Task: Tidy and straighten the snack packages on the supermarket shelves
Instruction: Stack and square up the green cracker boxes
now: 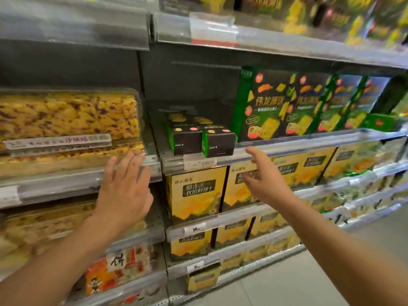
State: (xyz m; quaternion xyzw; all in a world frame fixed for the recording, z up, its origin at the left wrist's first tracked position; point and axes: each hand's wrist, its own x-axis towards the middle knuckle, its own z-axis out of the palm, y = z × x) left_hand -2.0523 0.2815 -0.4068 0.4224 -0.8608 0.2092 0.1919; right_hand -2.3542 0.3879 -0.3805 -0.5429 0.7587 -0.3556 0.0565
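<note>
My left hand (124, 186) is raised flat with fingers spread, in front of the clear shelf rail below a clear tray of yellow pastry (68, 115); it holds nothing. My right hand (263, 173) reaches forward with fingers apart, in front of yellow durian biscuit boxes (196, 193) and just below the rail of the shelf above. On that shelf two small black-and-green boxes (203, 140) lie at the front edge, with more behind them. To their right stand large dark green cracker boxes (262, 104) in a row.
Clear plastic rails with price tags (198, 161) run along each shelf front. Lower shelves carry more yellow boxes (192, 244) and an orange snack pack (117, 270). An upright post (141, 71) divides left and right bays. Grey floor (298, 283) lies at the lower right.
</note>
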